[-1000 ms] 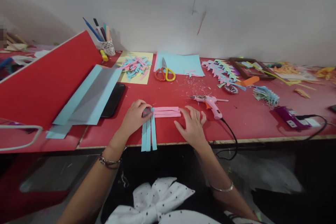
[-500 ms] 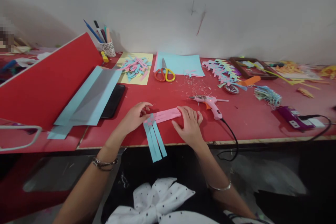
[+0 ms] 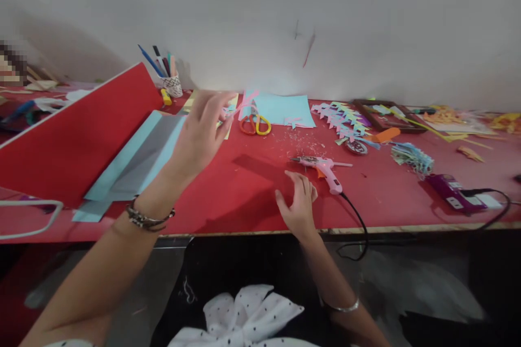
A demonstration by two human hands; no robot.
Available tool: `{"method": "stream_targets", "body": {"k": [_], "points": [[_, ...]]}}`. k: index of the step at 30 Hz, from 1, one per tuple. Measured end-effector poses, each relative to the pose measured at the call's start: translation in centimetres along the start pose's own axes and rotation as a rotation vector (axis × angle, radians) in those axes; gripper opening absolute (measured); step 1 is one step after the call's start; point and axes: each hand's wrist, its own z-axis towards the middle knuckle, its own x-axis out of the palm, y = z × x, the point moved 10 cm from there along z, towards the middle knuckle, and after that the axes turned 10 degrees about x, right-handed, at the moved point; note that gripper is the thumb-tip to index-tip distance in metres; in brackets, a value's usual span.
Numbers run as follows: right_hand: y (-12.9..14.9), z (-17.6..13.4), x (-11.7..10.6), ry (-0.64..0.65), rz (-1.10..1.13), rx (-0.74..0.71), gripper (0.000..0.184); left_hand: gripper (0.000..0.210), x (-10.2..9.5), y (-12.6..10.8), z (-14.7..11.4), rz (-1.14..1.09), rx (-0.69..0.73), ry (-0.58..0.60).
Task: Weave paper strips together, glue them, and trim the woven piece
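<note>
My left hand (image 3: 199, 133) is raised above the red tabletop, its fingers closed on a piece made of paper strips. Only the pink ends of these paper strips (image 3: 247, 101) show past my fingertips, seen nearly edge-on; the hand hides the rest. Low over the table, my right hand (image 3: 299, 203) is empty, thumb apart from the loosely curled fingers. Just beyond and to its right lies a pink glue gun (image 3: 325, 167), its black cord hanging off the front edge. Scissors (image 3: 260, 126) with red and yellow handles lie farther back, near light blue paper (image 3: 285, 108).
At left, a tilted red board (image 3: 93, 130) stands beside blue sheets (image 3: 122, 157) and a pen cup (image 3: 171, 85). To the right are a woven paper strip (image 3: 342, 119), a dark frame (image 3: 415, 124), a bundle of paper curls (image 3: 413, 157) and a purple power box (image 3: 453, 192).
My left hand has lifted the pink and blue paper strips off the table, up and away from me. My right hand has let go of them and shifted slightly right.
</note>
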Motion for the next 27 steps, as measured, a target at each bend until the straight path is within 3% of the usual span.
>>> {"method": "stream_targets", "body": {"k": [2, 5, 7, 9, 13, 18, 22, 27], "points": [[-0.4, 0.0, -0.7, -0.044, 0.036, 0.022, 0.033, 0.030, 2.1, -1.8, -1.0, -0.018, 0.121, 0.080], [-1.1, 0.0, -1.7, -0.095, 0.060, 0.052, 0.032, 0.031, 6.8, -3.4, -4.6, -0.089, 0.282, 0.279], [-1.8, 0.1, -2.3, -0.113, 0.057, 0.071, 0.031, 0.029, 8.7, -2.9, -7.0, -0.102, 0.293, 0.345], [-2.5, 0.4, -2.9, -0.130, 0.050, 0.077, 0.030, 0.029, 10.5, -2.0, -9.2, -0.105, 0.280, 0.495], [-3.7, 1.1, -4.3, -0.185, 0.003, 0.060, 0.028, 0.027, 10.7, -0.3, -11.0, -0.131, 0.202, 0.605], [-6.0, 2.0, -6.1, -0.284, -0.195, 0.151, 0.032, 0.027, 9.8, 0.3, -11.5, -0.107, 0.180, 0.595], [-8.2, 2.7, -5.7, -0.215, -0.368, 0.231, 0.038, 0.024, 9.4, 1.1, -11.6, -0.059, 0.140, 0.601], [-9.2, 3.5, -3.9, -0.113, -0.371, 0.170, 0.040, 0.023, 9.5, 0.9, -10.1, -0.001, 0.101, 0.554]]}}
